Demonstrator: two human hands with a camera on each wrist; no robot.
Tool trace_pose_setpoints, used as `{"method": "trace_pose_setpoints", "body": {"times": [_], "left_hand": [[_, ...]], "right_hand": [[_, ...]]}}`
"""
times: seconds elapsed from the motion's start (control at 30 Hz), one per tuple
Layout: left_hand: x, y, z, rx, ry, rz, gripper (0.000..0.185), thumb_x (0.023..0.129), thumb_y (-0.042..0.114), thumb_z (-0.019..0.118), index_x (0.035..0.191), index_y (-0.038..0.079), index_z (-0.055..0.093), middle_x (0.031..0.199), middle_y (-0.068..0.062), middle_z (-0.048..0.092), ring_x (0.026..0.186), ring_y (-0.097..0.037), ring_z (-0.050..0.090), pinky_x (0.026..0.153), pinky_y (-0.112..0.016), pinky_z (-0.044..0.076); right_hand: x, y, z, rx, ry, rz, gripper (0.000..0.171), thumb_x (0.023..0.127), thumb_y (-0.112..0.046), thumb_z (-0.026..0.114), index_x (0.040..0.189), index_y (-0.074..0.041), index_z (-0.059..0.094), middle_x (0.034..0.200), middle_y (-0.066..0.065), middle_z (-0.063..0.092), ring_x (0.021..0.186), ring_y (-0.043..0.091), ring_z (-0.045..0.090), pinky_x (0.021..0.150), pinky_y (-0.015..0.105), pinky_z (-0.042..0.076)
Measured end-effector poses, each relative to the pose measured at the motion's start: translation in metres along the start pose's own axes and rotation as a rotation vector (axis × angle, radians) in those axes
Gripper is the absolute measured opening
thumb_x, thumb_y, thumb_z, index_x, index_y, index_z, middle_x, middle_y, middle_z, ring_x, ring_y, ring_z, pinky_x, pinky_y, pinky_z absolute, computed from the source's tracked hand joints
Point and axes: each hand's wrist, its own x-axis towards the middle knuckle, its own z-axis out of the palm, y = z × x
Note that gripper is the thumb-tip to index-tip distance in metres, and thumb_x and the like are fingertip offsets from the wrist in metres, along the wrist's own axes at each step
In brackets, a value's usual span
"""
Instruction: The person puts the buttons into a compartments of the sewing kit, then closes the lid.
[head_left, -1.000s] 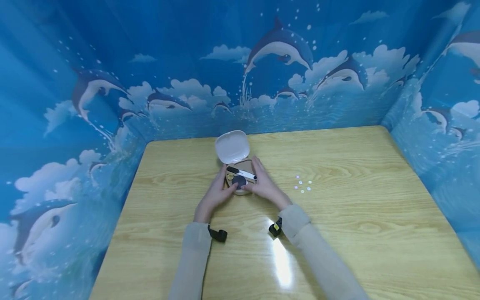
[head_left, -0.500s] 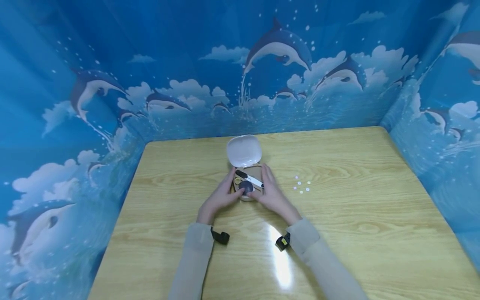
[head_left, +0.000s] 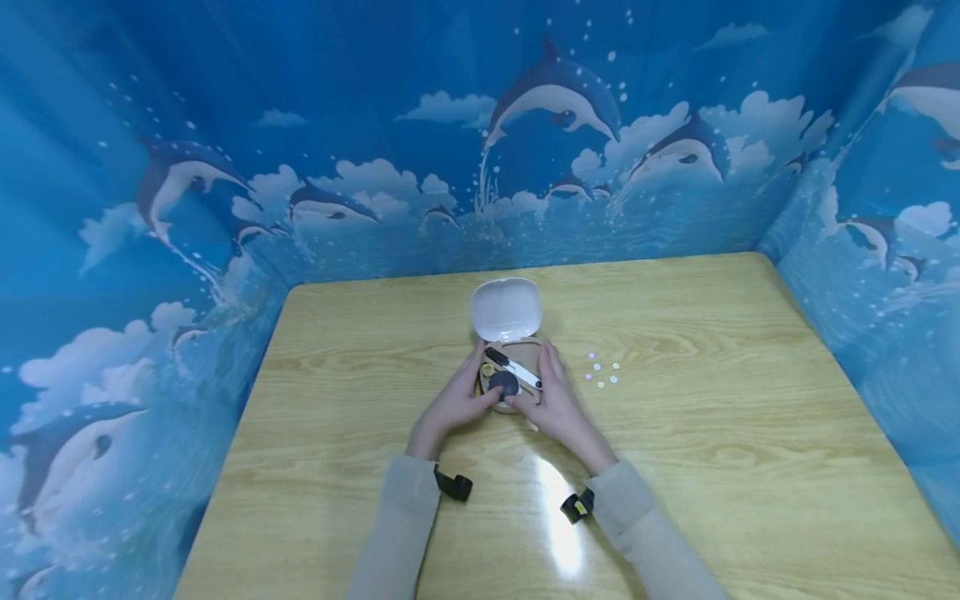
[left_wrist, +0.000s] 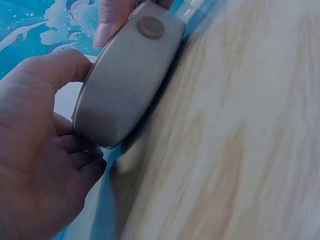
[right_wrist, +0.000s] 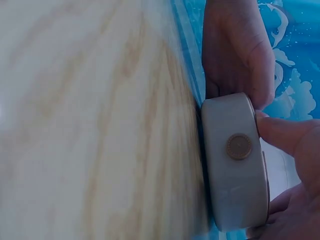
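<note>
A small beige case [head_left: 512, 374] rests on the wooden table [head_left: 675, 433] with its white lid [head_left: 506, 309] standing open at the far side. Inside lie a black-and-white tool [head_left: 513, 369], a dark round piece [head_left: 504, 384] and a small yellow item [head_left: 487, 370]. My left hand [head_left: 459, 400] grips the case's left side, my right hand [head_left: 551, 397] its right side. The left wrist view has the beige case [left_wrist: 125, 75] between thumb and curled fingers. In the right wrist view the case [right_wrist: 235, 160] shows a round button [right_wrist: 239, 146] on its front wall, with my thumb beside it.
Several tiny pale dots [head_left: 602, 372] lie on the table just right of the case. Blue dolphin-print walls [head_left: 480, 150] close in the table on the left, far and right sides. A bright glare patch [head_left: 558, 517] sits between my forearms.
Both hands have slid the open case to the right and a little nearer, closer to the pale dots. Their hold on it is the same.
</note>
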Motion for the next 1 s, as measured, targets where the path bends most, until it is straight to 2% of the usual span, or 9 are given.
{"method": "trace_pose_setpoints", "body": {"times": [0.1, 0.27, 0.33, 0.47, 0.57, 0.8, 1.0], "left_hand": [[-0.001, 0.002, 0.003, -0.018, 0.022, 0.002, 0.094, 0.093, 0.035, 0.066, 0.160, 0.013, 0.005, 0.165, -0.013, 0.010, 0.149, -0.031, 0.015, 0.120, -0.048, 0.017], [-0.003, 0.001, 0.011, -0.078, 0.079, 0.002, 0.097, 0.089, 0.050, 0.070, 0.161, 0.026, 0.007, 0.165, -0.006, 0.014, 0.148, -0.031, 0.020, 0.119, -0.051, 0.021], [-0.004, -0.001, 0.014, -0.099, 0.096, 0.012, 0.107, 0.083, 0.054, 0.075, 0.160, 0.031, 0.005, 0.165, -0.003, 0.014, 0.148, -0.029, 0.020, 0.118, -0.052, 0.022], [-0.004, -0.003, 0.019, -0.126, 0.107, 0.066, 0.133, 0.064, 0.053, 0.090, 0.160, 0.032, 0.000, 0.165, 0.001, 0.011, 0.149, -0.027, 0.018, 0.118, -0.054, 0.021], [-0.002, -0.003, 0.021, -0.131, 0.109, 0.091, 0.142, 0.056, 0.050, 0.095, 0.160, 0.031, 0.000, 0.165, 0.003, 0.011, 0.149, -0.025, 0.018, 0.118, -0.052, 0.021], [0.001, -0.004, 0.024, -0.144, 0.134, 0.052, 0.136, 0.055, 0.046, 0.097, 0.160, 0.032, 0.011, 0.163, -0.004, 0.023, 0.146, -0.029, 0.026, 0.117, -0.052, 0.026], [0.006, -0.009, 0.027, -0.168, 0.146, 0.069, 0.133, 0.053, 0.041, 0.099, 0.159, 0.032, 0.018, 0.158, -0.004, 0.032, 0.142, -0.027, 0.035, 0.115, -0.051, 0.029]], "right_hand": [[-0.004, 0.001, -0.001, -0.007, 0.010, 0.020, 0.113, 0.084, -0.040, 0.077, 0.157, 0.003, 0.002, 0.164, 0.020, -0.002, 0.149, 0.039, 0.004, 0.119, 0.055, 0.014], [-0.009, 0.001, -0.001, -0.006, 0.006, 0.075, 0.112, 0.086, -0.042, 0.075, 0.156, 0.004, 0.001, 0.163, 0.023, -0.002, 0.149, 0.040, 0.005, 0.119, 0.053, 0.013], [-0.011, 0.000, 0.000, -0.006, 0.004, 0.083, 0.111, 0.087, -0.041, 0.074, 0.156, 0.004, 0.000, 0.163, 0.024, -0.002, 0.149, 0.040, 0.005, 0.120, 0.052, 0.013], [-0.012, -0.001, 0.000, 0.001, 0.021, 0.079, 0.111, 0.086, -0.040, 0.075, 0.156, 0.005, 0.001, 0.163, 0.024, -0.001, 0.148, 0.043, 0.006, 0.118, 0.056, 0.015], [-0.014, -0.003, 0.001, 0.015, 0.030, 0.093, 0.114, 0.085, -0.044, 0.076, 0.157, 0.003, 0.001, 0.163, 0.024, -0.002, 0.148, 0.043, 0.007, 0.117, 0.058, 0.016], [-0.016, -0.004, 0.001, 0.015, 0.029, 0.112, 0.115, 0.086, -0.047, 0.074, 0.156, 0.004, -0.001, 0.163, 0.024, -0.004, 0.148, 0.044, 0.005, 0.117, 0.058, 0.014], [-0.017, -0.002, -0.009, 0.027, 0.010, 0.076, 0.109, 0.088, -0.045, 0.073, 0.156, 0.005, 0.004, 0.162, 0.027, 0.001, 0.147, 0.045, 0.006, 0.117, 0.060, 0.013]]}}
